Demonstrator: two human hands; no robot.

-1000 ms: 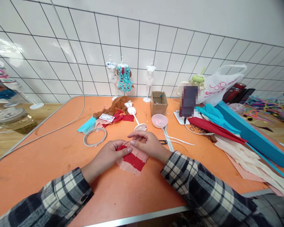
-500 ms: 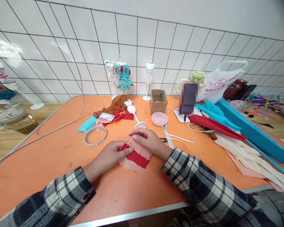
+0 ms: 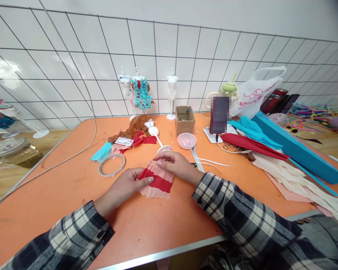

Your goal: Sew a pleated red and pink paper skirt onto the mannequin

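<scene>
One thin pale cable (image 3: pixel 73 155) hangs in front of the white tiled wall (image 3: pixel 107 63) and runs across the left part of the orange surface (image 3: pixel 67 195). Next come a crumpled light-blue paper piece (image 3: pixel 100 152) and, just beside it, a ring-shaped roll of pale tape (image 3: pixel 100 167), lying flat. Behind the roll, a white printed card (image 3: pixel 124 141) rests on a crumpled brown, red and pink heap (image 3: pixel 133 129). The left hand (image 3: pixel 122 189) has its grip clamped on the left edge of a thin, wrinkled pink sheet with a red band (image 3: pixel 159 182), thumb on top; the sheet is between both hands, over the middle of the surface. Beyond it, a small white mannequin on a round-based stand (image 3: pixel 154 132) lies tipped over. The right hand (image 3: pixel 177 165) bends over the sheet's upper right part; whether its grip is together on it, I cannot tell. Past this hand stand a round pink bowl (image 3: pixel 187 141) and an open brown cardboard box (image 3: pixel 185 125). Farther right lie a folded red length (image 3: pixel 255 146) and long cream strips (image 3: pixel 284 174).
</scene>
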